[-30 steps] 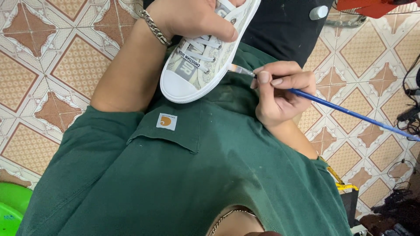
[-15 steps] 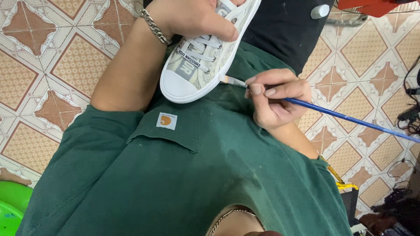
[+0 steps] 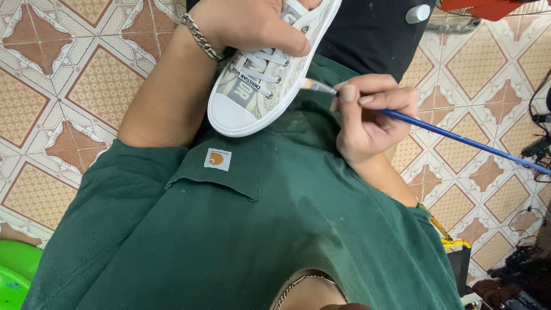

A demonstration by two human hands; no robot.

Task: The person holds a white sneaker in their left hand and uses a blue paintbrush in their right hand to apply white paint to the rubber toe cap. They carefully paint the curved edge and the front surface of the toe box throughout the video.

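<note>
- Below me the floor [image 3: 69, 80] is tiled in tan and rust diamonds with white borders.
- A bright green tub [image 3: 14, 275] sits on it at my lower left.
- Dark cables [image 3: 525, 261] trail across it at my right.

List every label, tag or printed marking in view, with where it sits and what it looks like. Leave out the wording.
Pocket label: small white square with an orange round mark, sewn on the green shirt's chest pocket.
Tongue strip: white band with dark lettering, running under the laces of the sneaker held by the left hand.
Side panel print: pale grey-beige pattern on the sneaker, near the brush in the right hand.
</note>
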